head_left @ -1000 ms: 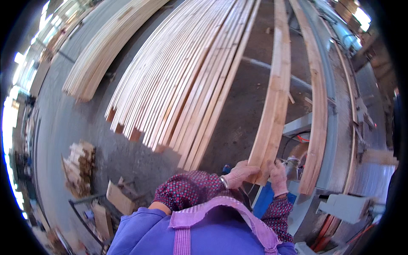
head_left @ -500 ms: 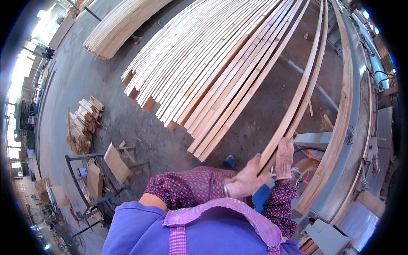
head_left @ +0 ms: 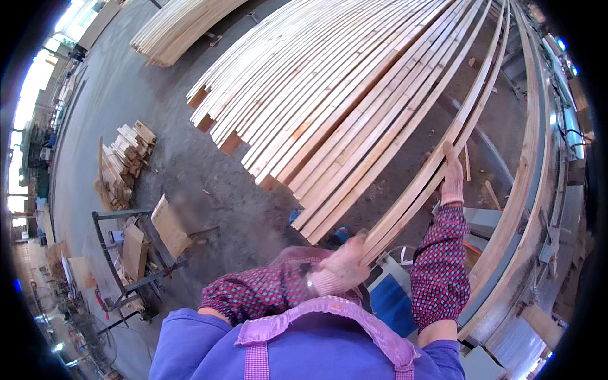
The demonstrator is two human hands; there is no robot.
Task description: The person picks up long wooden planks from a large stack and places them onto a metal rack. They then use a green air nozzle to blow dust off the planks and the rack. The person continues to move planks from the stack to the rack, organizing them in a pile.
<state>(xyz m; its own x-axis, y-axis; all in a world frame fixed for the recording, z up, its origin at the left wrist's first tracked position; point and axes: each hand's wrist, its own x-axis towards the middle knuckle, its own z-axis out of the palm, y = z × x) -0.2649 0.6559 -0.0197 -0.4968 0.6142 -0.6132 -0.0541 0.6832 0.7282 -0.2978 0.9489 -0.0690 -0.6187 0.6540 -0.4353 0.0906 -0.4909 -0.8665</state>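
Two long, narrow wooden strips (head_left: 415, 201) run side by side from my hands toward the far upper right. My left hand (head_left: 345, 263), in a pale pinkish work glove, is closed around their near ends. Farther along, my right hand (head_left: 452, 174), gloved the same way, is closed on the strips from their right side, its fingers partly hidden by the wood. To the left of the strips lies a broad stack of similar long wooden strips (head_left: 316, 107), with uneven near ends. A narrow gap of floor separates the held strips from that stack.
A second wood bundle (head_left: 183, 28) lies far left. Short offcuts (head_left: 126, 155) are piled on the floor, with a dark metal frame (head_left: 130, 288) holding boards nearer me. On the right, a long board (head_left: 516, 196) lies along a machine bench (head_left: 506, 316).
My right hand has slid forward along the strips, away from my left hand. The strips' near ends and my left hand have shifted left, closer to the stack.
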